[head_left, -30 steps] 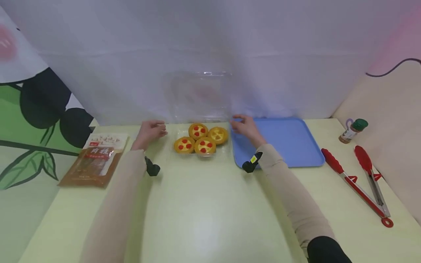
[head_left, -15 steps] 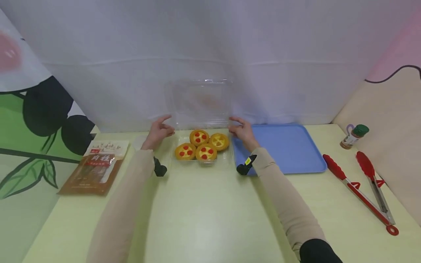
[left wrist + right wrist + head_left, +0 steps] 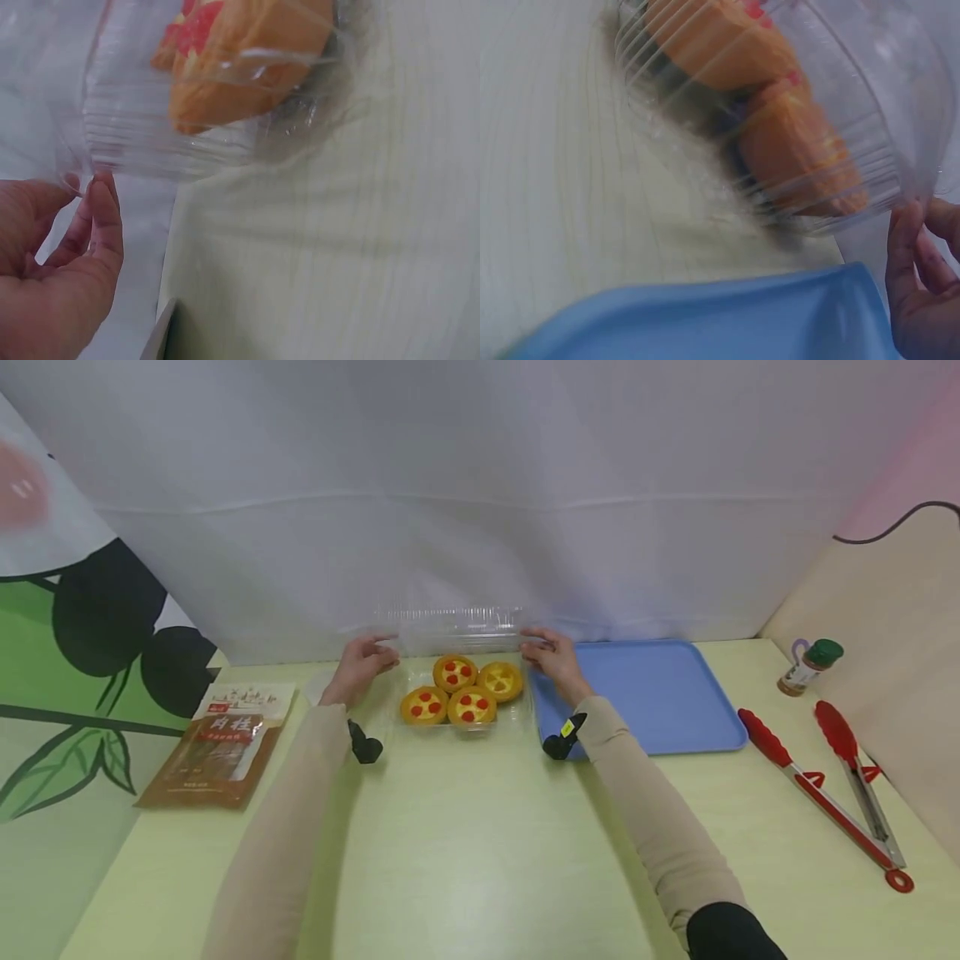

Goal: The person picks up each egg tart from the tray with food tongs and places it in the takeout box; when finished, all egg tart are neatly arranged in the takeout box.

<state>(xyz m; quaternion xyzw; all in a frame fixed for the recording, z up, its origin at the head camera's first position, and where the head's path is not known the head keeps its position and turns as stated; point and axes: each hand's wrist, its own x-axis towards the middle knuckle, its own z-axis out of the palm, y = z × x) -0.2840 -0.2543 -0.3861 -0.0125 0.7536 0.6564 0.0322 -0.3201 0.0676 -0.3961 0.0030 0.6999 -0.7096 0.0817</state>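
Note:
A clear plastic clamshell box (image 3: 517,714) holds several round, pizza-like tarts (image 3: 471,704); most carry red pieces on a yellow top. Its hinged lid (image 3: 459,628) stands partly raised at the back, tilted over toward the tarts. At the left end of the lid, my left hand (image 3: 360,670) pinches the plastic edge between thumb and fingers, plain in the left wrist view (image 3: 67,255). My right hand (image 3: 555,664) pinches the opposite edge, its fingertips on the clear plastic in the right wrist view (image 3: 922,277).
Right of the box lies a blue tray (image 3: 645,702), partly beneath my right hand. Farther right are a green-capped spice bottle (image 3: 801,672) and red-tipped tongs (image 3: 825,806). A brown packet (image 3: 221,747) lies at left. A white curtain (image 3: 465,485) hangs behind the table.
The lid has swung from nearly upright against the curtain down and forward over the box. Both hands have moved inward to its edges and now hold them.

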